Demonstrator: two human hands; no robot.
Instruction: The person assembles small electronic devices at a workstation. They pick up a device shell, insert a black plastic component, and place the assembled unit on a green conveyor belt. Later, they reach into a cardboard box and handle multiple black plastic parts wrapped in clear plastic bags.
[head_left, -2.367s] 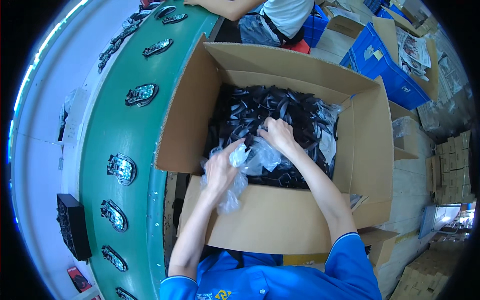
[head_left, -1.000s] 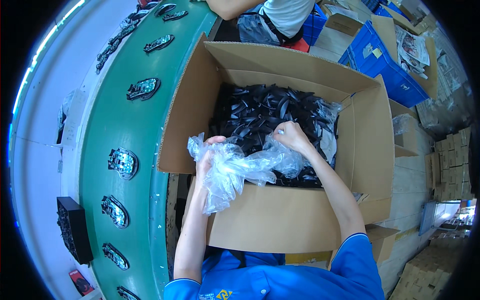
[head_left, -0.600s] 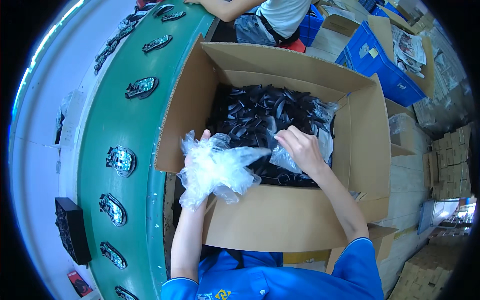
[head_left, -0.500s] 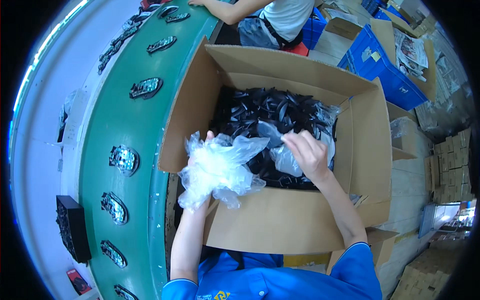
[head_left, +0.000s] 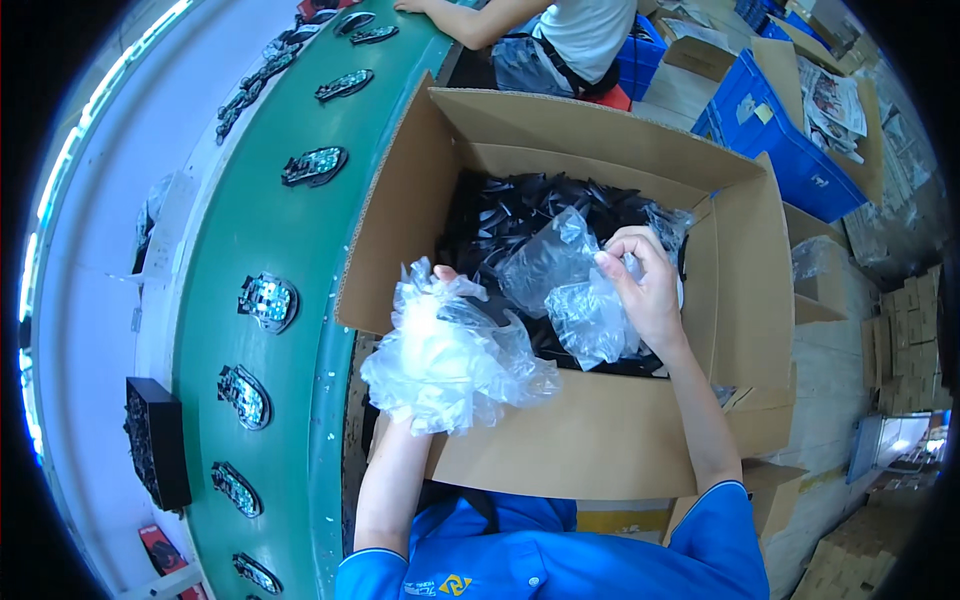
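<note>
A crumpled bundle of clear plastic bags [head_left: 445,350] fills my left hand [head_left: 443,274], which is mostly hidden under it; a fingertip shows at the top. Over the open cardboard box [head_left: 560,435], my right hand [head_left: 645,285] pinches another clear plastic bag [head_left: 585,315] between thumb and fingers. This bag hangs loosely to the left of the hand. Below it lies a heap of black curved plastic parts [head_left: 520,205] inside the box. More clear film [head_left: 668,228] lies at the heap's right side.
On the left runs a green conveyor belt [head_left: 325,240] carrying several half-assembled devices [head_left: 268,302] with exposed circuit boards. A black bin [head_left: 160,440] stands at its far edge. Another person [head_left: 575,45] sits beyond the box. Blue crates [head_left: 780,135] stand at the right.
My right hand has drawn the clear bag up from the heap, so more of it shows. The left bundle has shifted slightly right, and the whole view has moved a little.
</note>
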